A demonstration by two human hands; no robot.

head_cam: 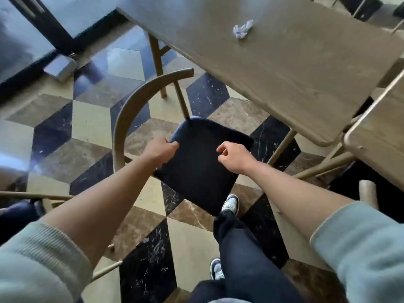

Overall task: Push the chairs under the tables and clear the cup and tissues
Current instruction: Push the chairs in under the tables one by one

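While the chair point(192, 158) stands out from the table point(284, 68), angled with one seat corner near the table's edge, the left hand point(160, 150) is closed on the left edge of the dark seat, fingers curled over the rim. The right hand point(235, 157) is held just above the seat's right side, fingers loosely curled, nothing pinched; contact with the seat cannot be confirmed. The crumpled tissue point(242, 29) is left on the tabletop, well apart from both hands. No cup is seen. For a clean push: the seat should be squared to the table edge first, then slid straight in, both sides loaded evenly so the curved backrest point(129, 110) is not swung into the table leg point(156, 62). The shoe point(230, 203) sits by the seat's near corner and should be kept clear.
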